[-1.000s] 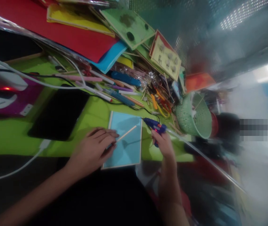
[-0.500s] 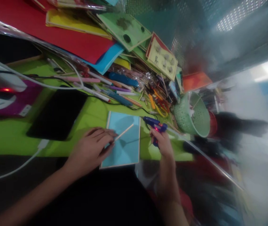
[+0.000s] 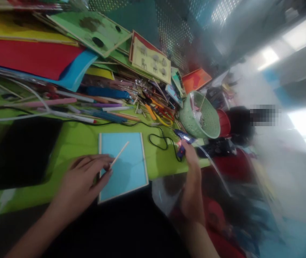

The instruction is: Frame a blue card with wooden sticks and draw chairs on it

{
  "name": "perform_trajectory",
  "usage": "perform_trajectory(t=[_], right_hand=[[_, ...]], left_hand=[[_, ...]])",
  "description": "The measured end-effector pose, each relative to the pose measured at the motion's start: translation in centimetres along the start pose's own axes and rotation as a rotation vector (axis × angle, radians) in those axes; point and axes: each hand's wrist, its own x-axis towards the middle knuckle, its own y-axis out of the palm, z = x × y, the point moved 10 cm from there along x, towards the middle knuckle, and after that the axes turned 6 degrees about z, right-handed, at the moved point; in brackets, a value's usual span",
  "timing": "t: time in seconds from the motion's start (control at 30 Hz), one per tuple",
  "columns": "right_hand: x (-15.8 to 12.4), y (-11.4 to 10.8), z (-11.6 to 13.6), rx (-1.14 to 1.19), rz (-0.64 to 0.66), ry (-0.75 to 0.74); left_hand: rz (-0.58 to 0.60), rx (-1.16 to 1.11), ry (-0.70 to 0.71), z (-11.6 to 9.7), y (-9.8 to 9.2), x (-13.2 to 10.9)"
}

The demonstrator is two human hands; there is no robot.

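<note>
Left hand (image 3: 84,179) on 1 stick (image 3: 120,153), right hand (image 3: 191,153) on 1 glue gun (image 3: 184,136).
Left thumb and fingertips pinch the stick at its lower end; it slants over 1 blue board (image 3: 134,157), can't tell if touching. Right fingers wrap the glue gun's handle, right of the board, nozzle near 1 green basket (image 3: 189,116); 1 clear rod (image 3: 215,166) trails behind. Board sits at the near edge of the table (image 3: 158,170), 1 black tablet (image 3: 21,154) to its left, 1 looped cord (image 3: 158,135) between board and glue gun.
</note>
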Motion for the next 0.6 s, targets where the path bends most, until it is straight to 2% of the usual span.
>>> perform_trajectory(t=[0.17, 0.23, 0.3, 0.33, 0.4, 0.43, 0.53, 0.6], right_hand=[[0.5, -1.2, -1.0, -0.1, -0.022, 0.032], [-0.1, -2.7, -0.8, -0.258, -0.077, 0.047], [-1.2, -3.7, -0.4, -0.374, -0.072, 0.085], [-1.9, -4.1, 0.8, -0.39, -0.099, 0.019], [-4.1, -4.5, 5.4, -0.325, -0.199, -0.292], [-5.5, -3.9, 7.8, -0.264, -0.191, -0.462], [-9.6, 0.0, 14.1, -0.141, -0.042, -0.904], [-11.2, 2.9, 16.6, -0.124, 0.055, -1.045]], left_hand=[[0.013, 0.067, -0.063, -0.9, -0.3, 1.8], [0.02, 0.118, -0.087, -0.9, -0.4, 2.6], [0.027, 0.153, -0.084, -1.1, -0.4, 3.4], [0.032, 0.164, -0.075, -1.1, -0.4, 3.7], [0.042, 0.177, -0.055, -1.4, -0.3, 4.2], [0.049, 0.181, -0.043, -1.5, -0.3, 4.4], [0.062, 0.201, -0.009, -2.1, 0.0, 4.8], [0.072, 0.22, 0.003, -2.5, 0.2, 4.9]])
